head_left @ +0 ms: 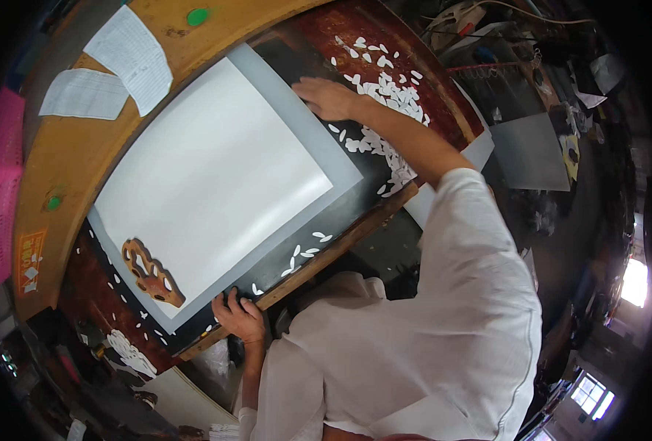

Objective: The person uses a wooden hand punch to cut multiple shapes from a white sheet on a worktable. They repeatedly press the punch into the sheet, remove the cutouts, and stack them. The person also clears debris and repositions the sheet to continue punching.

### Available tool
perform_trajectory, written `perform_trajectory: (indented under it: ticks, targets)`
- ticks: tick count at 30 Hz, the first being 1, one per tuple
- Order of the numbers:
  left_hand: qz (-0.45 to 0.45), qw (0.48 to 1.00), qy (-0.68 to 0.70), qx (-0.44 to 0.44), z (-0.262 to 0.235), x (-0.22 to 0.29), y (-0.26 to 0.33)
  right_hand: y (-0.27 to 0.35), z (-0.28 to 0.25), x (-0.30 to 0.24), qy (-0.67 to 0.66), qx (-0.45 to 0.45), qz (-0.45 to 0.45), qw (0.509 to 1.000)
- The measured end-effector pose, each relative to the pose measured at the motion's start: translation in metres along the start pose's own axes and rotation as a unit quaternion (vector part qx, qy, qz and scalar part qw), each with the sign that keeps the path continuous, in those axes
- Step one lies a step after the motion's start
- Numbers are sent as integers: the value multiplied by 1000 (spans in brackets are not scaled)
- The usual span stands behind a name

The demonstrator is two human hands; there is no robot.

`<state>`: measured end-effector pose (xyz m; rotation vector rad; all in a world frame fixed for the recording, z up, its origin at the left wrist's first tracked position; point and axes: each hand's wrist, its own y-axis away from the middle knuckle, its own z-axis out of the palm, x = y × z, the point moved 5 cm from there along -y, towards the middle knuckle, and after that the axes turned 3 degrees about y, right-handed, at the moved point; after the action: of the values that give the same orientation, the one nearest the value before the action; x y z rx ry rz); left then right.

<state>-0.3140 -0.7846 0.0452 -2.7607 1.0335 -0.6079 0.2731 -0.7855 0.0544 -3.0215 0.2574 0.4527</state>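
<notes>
Your left grip (239, 317), bent-fingered but empty on the dark surface (348, 213), is nearer the brown pierced block (149, 281), leftward on the white sheet (215, 176), slanting lengthwise toward you; your right grip (327, 98) spreads flat.

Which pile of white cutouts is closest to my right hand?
The large scattered pile to the right of your right hand, partly hidden by that forearm; the smaller, tighter pile lies at the lower left.
</notes>
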Motion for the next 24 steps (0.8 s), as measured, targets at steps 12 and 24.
perform_trajectory:
  ticks: [12,24]
  targets:
    - [-125,992,21,-17,-2,42,-20,184,-55,29,134,142,-10,981]
    - [74,867,363,-334,72,279,-70,191,-81,-94,-147,162,181,959]
